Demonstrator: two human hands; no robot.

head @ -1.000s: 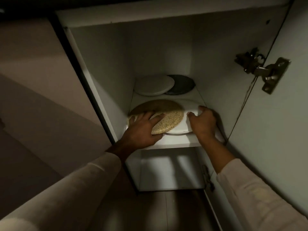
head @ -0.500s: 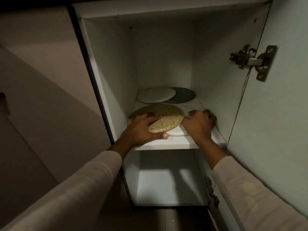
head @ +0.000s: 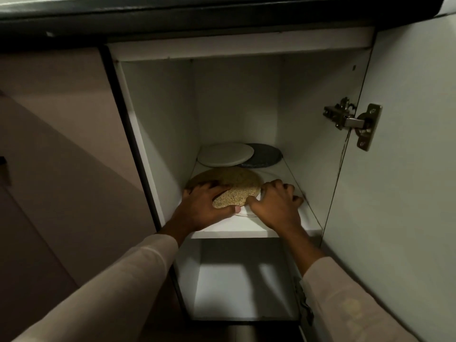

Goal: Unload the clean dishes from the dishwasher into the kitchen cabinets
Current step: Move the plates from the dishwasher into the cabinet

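We log the speckled plate [head: 237, 186] atop a white plate [head: 243, 213] on the middle shelf [head: 246, 230]. The left hand [head: 207, 206] grasps its near-left rim. The right hand [head: 274, 206] covers the stack's right edge (grasp unreadable). The stack lies dead ahead, between both hands.

One wide-angle camera worn on the head looks forward and steeply down into the open base cabinet [head: 160, 119]. It is close: the dark countertop edge [head: 172, 13] crosses the top of the frame, the left sleeve [head: 118, 285] and right sleeve [head: 345, 299] enter from the bottom corners, and the open door [head: 407, 193] fills the right.
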